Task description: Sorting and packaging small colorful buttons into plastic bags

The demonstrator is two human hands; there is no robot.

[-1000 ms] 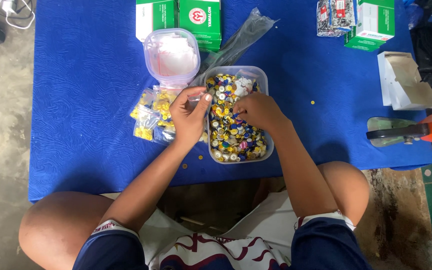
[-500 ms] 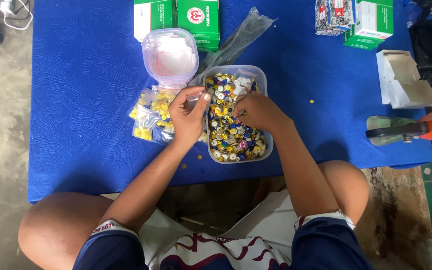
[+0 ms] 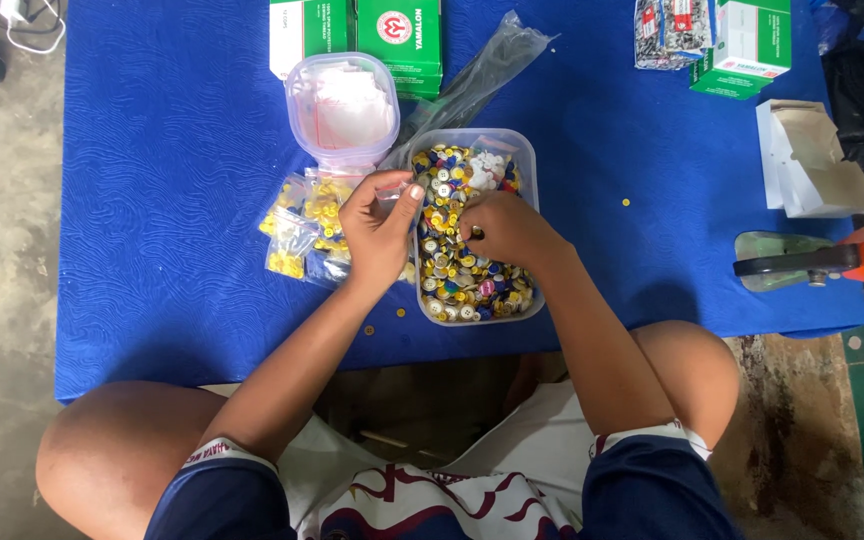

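Observation:
A clear plastic tub (image 3: 532, 298) full of mixed coloured buttons, mostly yellow, sits on the blue table cover (image 3: 152, 200). My right hand (image 3: 504, 228) rests in the tub with fingers curled, pinching among the buttons. My left hand (image 3: 377, 228) hovers at the tub's left edge, thumb and fingers closed on a small clear plastic bag. Several small bags of yellow buttons (image 3: 297, 228) lie just left of that hand.
A clear lid or tub with pink-white contents (image 3: 344, 108) lies behind my left hand. A crumpled clear bag (image 3: 472, 82), green and white boxes (image 3: 392, 30), an open white box (image 3: 812, 165) and an orange-handled tool (image 3: 832, 260) stand around. Loose buttons dot the cover.
My hands stay at the tub with only small finger movements. My right hand has shifted slightly within the buttons.

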